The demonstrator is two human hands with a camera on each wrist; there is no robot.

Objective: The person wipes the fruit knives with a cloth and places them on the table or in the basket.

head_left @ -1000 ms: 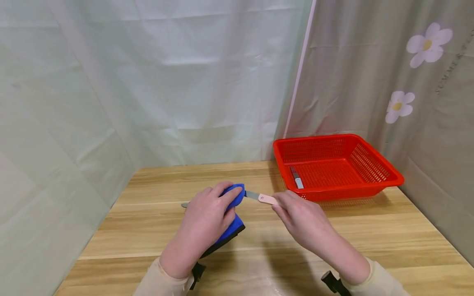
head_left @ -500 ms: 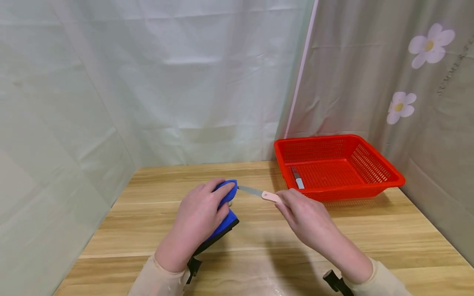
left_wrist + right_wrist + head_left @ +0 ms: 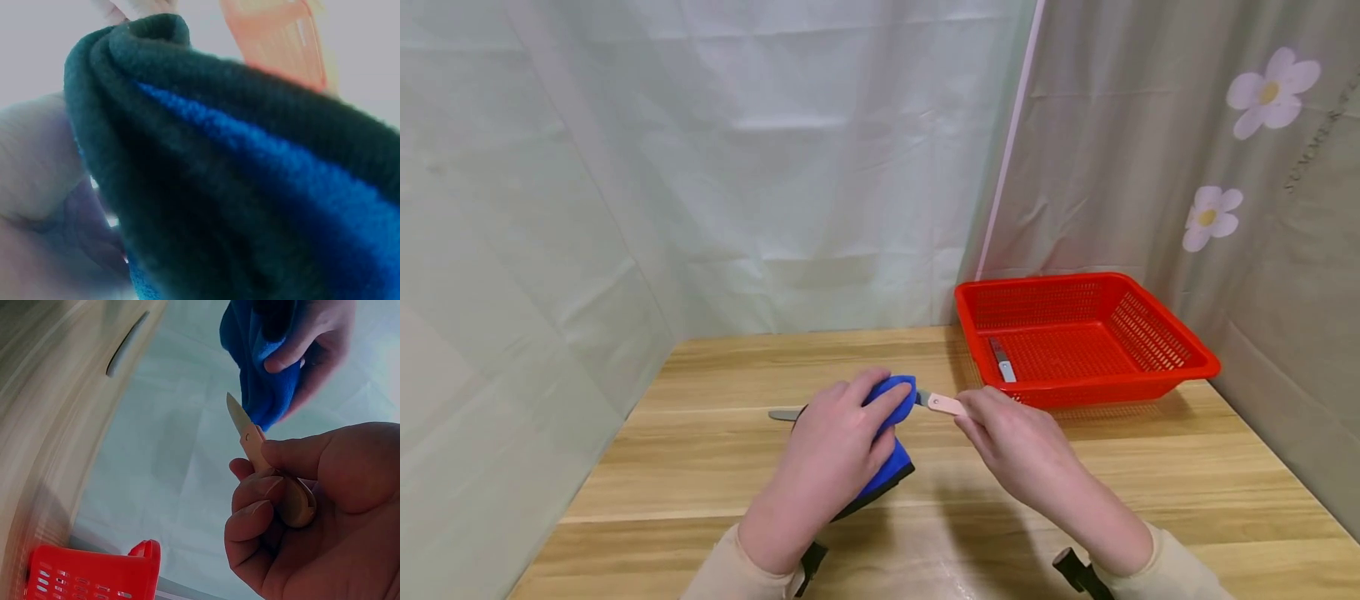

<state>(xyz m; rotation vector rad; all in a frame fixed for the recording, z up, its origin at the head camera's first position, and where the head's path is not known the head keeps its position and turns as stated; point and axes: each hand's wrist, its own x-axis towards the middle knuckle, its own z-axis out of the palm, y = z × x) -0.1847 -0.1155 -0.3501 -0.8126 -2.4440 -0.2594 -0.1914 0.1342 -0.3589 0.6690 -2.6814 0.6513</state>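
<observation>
the pink knife [image 3: 946,404] is up over the surface [image 3: 700,467]. fingers of the right hand [image 3: 1015,433] grip its handle at four o'clock. at nine, the left hand [image 3: 838,442] pinches the blue cloth [image 3: 886,471] by its blade. farther at nine lies a grey blade [image 3: 784,415]. the red basket [image 3: 1097,393] sits at two, a small knife [image 3: 1002,360] inside.

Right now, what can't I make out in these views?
Head: most of the knife blade, under the blue cloth.
Head: right end of the grey item, behind the left hand.
Head: curtain lettering, cut off by the right edge.
Left wrist: red basket, blurred, partly behind cloth.
</observation>
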